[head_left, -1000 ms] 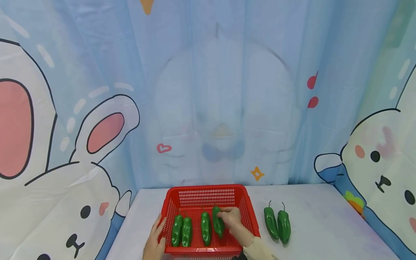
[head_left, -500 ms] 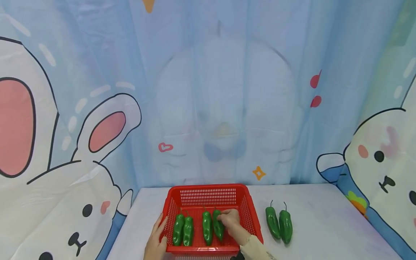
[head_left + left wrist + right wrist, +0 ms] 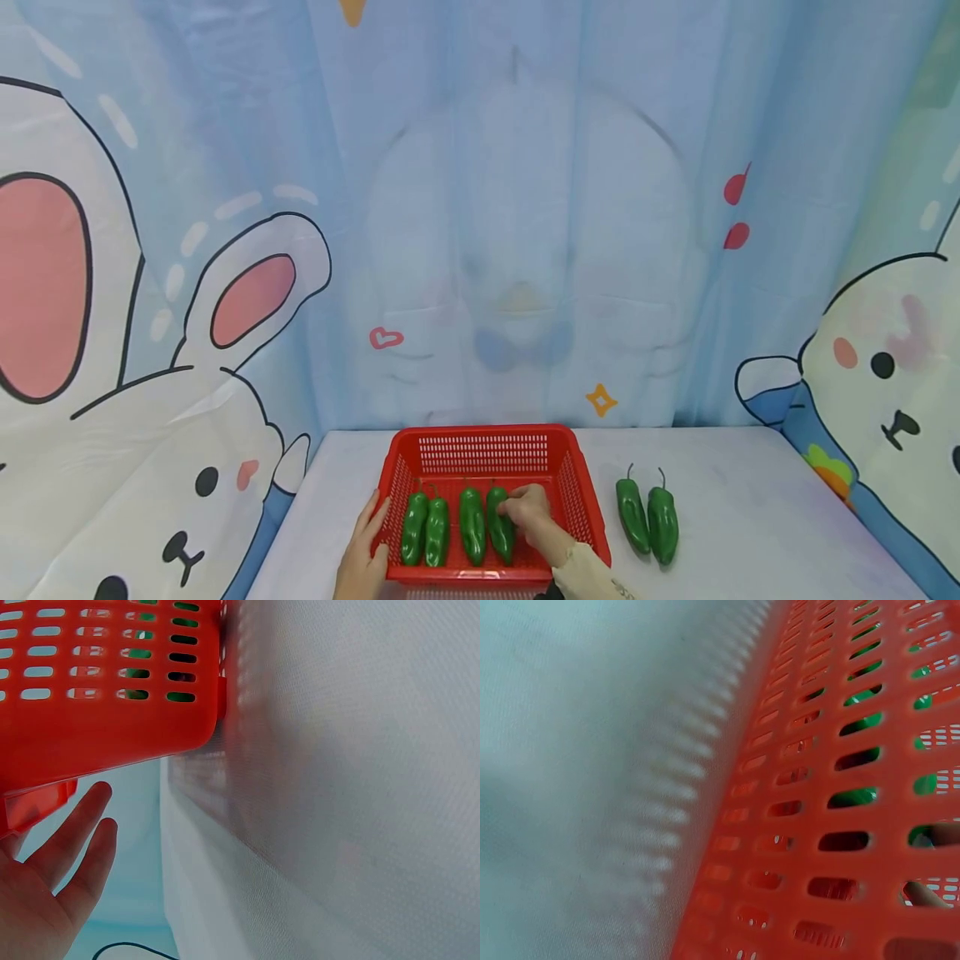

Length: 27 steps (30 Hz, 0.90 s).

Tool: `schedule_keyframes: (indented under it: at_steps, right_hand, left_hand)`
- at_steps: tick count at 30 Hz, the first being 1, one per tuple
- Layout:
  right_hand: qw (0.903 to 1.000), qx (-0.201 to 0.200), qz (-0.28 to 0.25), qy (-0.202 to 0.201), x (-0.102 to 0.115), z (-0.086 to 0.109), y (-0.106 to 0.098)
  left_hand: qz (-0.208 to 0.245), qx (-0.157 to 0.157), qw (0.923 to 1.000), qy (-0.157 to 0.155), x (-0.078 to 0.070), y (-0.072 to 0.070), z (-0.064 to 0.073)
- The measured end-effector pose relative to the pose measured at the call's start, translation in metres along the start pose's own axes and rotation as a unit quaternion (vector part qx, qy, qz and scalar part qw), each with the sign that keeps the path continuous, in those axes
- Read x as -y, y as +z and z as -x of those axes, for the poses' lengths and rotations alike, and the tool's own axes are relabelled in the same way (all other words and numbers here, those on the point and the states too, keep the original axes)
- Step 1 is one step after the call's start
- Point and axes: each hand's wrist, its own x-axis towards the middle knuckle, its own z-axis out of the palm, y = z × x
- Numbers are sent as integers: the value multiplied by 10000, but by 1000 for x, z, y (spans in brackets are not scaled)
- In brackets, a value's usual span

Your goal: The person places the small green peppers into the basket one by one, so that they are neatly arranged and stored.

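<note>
Green peppers lie in a red plastic basket in the head view. Two sit side by side at the left, a left pepper and one beside it. Near the middle, a third pepper lies next to a fourth pepper. My right hand reaches inside the basket and pinches this fourth pepper at its right side. My left hand rests at the basket's left rim, fingers extended. In the left wrist view, the left hand's fingers are straight and spread below the basket's rim.
Two more green peppers, one beside the other, lie on the white tabletop right of the basket. A blue curtain with cartoon rabbits hangs behind the table.
The pepper in my right hand has come down and forward in the basket, beside the third pepper, which has shifted slightly left. The left hand stays at the rim. The head view has moved slightly.
</note>
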Motion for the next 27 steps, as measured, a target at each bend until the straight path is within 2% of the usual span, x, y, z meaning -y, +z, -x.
schedule_keyframes:
  at_steps: [11, 16, 27]
  right_hand:
    - [9993, 331, -33, 169, 2, 1, 4]
    - [9994, 351, 38, 65, 1, 1, 6]
    - [9990, 387, 91, 210, 2, 2, 4]
  left_hand:
    - [-33, 55, 10000, -50, 0, 0, 0]
    - [-49, 77, 9999, -82, 0, 1, 0]
    - [7, 6, 10000, 4, 1, 1, 0]
